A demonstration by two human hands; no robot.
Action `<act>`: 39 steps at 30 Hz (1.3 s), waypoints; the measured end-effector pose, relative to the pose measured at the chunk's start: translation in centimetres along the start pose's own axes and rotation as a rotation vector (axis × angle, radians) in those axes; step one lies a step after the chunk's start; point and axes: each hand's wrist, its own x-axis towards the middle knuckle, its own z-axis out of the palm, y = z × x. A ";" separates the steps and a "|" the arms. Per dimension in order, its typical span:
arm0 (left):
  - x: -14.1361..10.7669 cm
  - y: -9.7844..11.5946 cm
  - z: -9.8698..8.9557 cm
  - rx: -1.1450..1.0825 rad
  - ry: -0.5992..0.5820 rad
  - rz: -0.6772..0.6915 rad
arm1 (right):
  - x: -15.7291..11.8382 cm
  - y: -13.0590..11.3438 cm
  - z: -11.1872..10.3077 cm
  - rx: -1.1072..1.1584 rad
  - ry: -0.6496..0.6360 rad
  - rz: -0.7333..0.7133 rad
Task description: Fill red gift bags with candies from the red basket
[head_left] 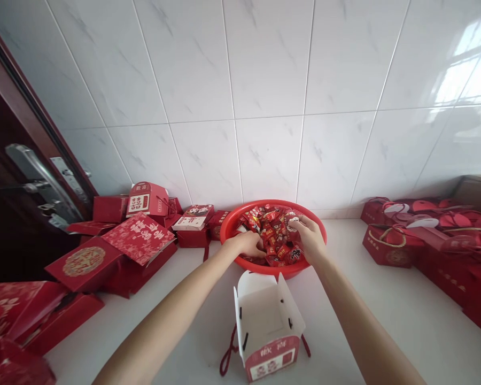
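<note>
White marble-look tile wall (pixel 268 64) behind a pale countertop (pixel 336 299); wrapped candies (pixel 278 235) sit piled in a red plastic basket (pixel 320 224), near the wall, mid-counter. Left hand (pixel 248 244): fingers down in the candies, closure hidden, can't tell if gripping; right hand (pixel 308 230): thumb and fingers together on a red-and-white packet (pixel 293 223), inside the rim on its side. Open carton (pixel 264 315) just in front of basket; flaps up, white interior, dark red cord (pixel 227 355) hanging out both sides. Red gift boxes (pixel 144 235) jumbled left, some tilted; more red cartons (pixel 393 246) massed right; dark door (pixel 8 224) with metal handle (pixel 44 174) far left.
</note>
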 end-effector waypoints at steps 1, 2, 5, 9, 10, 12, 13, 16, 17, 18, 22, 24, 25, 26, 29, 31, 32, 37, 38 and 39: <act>0.0 -0.1 0.0 -0.041 -0.040 0.013 | 0.0 0.0 0.0 -0.002 0.000 -0.003; -0.1 -0.1 -0.1 -0.070 -0.070 0.022 | 0.0 0.0 0.0 -0.007 -0.002 -0.007; 0.0 0.1 -0.2 -0.068 -0.094 0.030 | 0.0 0.0 0.0 -0.029 -0.015 -0.022; 0.2 0.4 -0.2 -0.051 -0.135 0.032 | 0.1 0.1 0.1 0.005 -0.012 -0.023; 0.2 0.4 -0.2 -0.057 -0.142 0.022 | 0.1 0.2 0.1 0.020 -0.011 -0.021; 0.1 0.5 -0.2 -0.067 -0.150 0.005 | 0.2 0.2 0.1 0.036 -0.012 -0.017; 0.1 0.5 -0.2 -0.065 -0.147 0.005 | 0.2 0.3 0.1 0.034 -0.014 -0.017; 0.1 0.7 -0.3 -0.018 -0.130 0.013 | 0.2 0.2 0.1 0.022 -0.014 -0.021; 0.2 0.7 -0.4 -0.010 -0.134 0.009 | 0.2 0.2 0.2 0.021 -0.011 -0.023; 0.3 0.8 -0.4 -0.014 -0.147 -0.002 | 0.2 0.2 0.2 0.023 -0.012 -0.023; 1.1 1.0 -0.4 -0.135 -0.240 -0.051 | 0.1 0.1 0.2 0.033 -0.012 -0.038; 1.4 1.0 -0.4 -0.176 -0.260 -0.048 | 0.2 0.1 0.2 0.034 -0.008 -0.050; 1.5 1.0 -0.4 -0.178 -0.266 -0.039 | 0.2 0.1 0.2 0.032 -0.006 -0.053; 1.5 1.0 -0.4 -0.172 -0.272 -0.025 | 0.2 0.1 0.2 0.033 -0.005 -0.051; 1.3 1.0 -0.5 -0.183 -0.312 0.018 | 0.2 0.3 0.2 0.058 -0.003 -0.041; 1.2 0.9 -0.6 -0.215 -0.340 0.028 | 0.2 0.3 0.2 0.082 -0.005 -0.038; 1.1 0.9 -0.6 -0.230 -0.337 0.032 | 0.1 0.3 0.2 0.089 -0.008 -0.038; 1.2 0.5 -0.5 -0.372 -0.143 0.164 | 0.2 0.2 0.2 0.128 -0.005 -0.032; 1.2 0.4 -0.4 -0.419 -0.098 0.203 | 0.3 0.2 0.2 0.133 0.000 -0.031; 1.3 0.4 -0.4 -0.461 -0.063 0.235 | 0.3 0.2 0.2 0.132 0.006 -0.032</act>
